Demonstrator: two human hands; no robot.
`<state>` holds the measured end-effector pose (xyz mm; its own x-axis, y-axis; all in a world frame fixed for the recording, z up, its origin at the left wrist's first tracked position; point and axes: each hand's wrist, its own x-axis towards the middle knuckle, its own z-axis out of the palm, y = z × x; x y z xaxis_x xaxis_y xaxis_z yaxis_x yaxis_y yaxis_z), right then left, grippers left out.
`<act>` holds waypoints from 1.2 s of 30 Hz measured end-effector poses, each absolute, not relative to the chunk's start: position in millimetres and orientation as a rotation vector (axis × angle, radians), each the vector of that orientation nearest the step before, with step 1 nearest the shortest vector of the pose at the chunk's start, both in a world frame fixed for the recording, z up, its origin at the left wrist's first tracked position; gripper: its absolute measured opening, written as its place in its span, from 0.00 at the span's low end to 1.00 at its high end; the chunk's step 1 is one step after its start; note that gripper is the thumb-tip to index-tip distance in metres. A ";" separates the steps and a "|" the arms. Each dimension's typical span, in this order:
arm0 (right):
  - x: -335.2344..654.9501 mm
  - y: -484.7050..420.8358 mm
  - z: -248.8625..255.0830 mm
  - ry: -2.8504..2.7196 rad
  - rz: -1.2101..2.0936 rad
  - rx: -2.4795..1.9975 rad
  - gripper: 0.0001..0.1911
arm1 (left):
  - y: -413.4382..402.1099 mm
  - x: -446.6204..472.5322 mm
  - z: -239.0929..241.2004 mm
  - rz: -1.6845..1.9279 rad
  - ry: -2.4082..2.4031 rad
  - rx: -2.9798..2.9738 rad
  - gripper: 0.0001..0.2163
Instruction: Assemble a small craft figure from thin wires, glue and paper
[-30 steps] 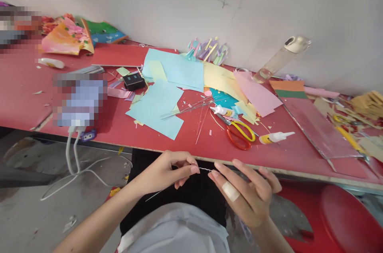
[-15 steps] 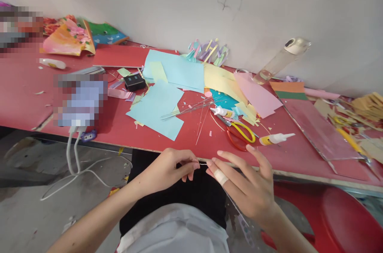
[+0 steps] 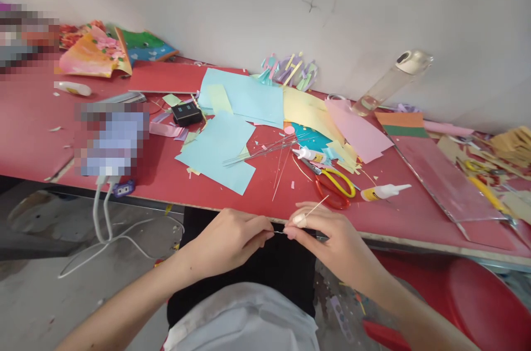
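One pale wall [image 3: 207, 8] rose behind one long red tabletop [image 3: 166, 168], whose front edge crossed the view and sloped down toward the right. One red stool [image 3: 481, 295] stood below that edge at right. Across the middle lay two large light blue sheets [image 3: 249, 99], one yellow sheet [image 3: 309, 110] and one pink sheet [image 3: 359, 132]; a strip of red showed between the nearer blue sheet and the front edge.

The person's two hands met low in the centre, just off that edge, with room between them and the white clothing at the waist. The left hand [image 3: 238, 235] and right hand [image 3: 326, 229] were each pinching one thin twisted wire [image 3: 279, 232], a short stretch of which spanned the small gap between their fingertips. A single pale strand slanted up past the right hand.

One clear bottle [image 3: 384, 85] leaned at right, against the wall as seen. Three paper figures [image 3: 290, 70] sat at the back. One pair of scissors [image 3: 320, 172], with a red and a yellow handle, lay between two glue bottles [image 3: 385, 191]. Loose wires [image 3: 257, 153], too fine to count, crossed the nearer blue sheet.
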<state>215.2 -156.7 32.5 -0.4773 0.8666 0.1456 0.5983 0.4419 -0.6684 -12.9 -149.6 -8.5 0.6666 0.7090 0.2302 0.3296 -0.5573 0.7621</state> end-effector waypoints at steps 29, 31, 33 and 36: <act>222.5 -158.1 33.1 -2.519 0.139 -0.758 0.04 | -135.8 -1.9 -3.8 0.520 0.538 1.648 0.11; 220.2 -161.8 34.8 -2.481 0.203 -0.888 0.04 | -138.1 -2.2 -2.7 0.610 0.574 1.882 0.11; 218.5 -163.5 40.8 -2.430 0.445 -1.014 0.08 | -139.7 -1.8 -3.7 0.687 0.570 2.035 0.10; 219.4 -157.6 53.7 -2.326 0.979 -1.269 0.10 | -140.6 -0.9 -6.6 0.755 0.511 2.131 0.10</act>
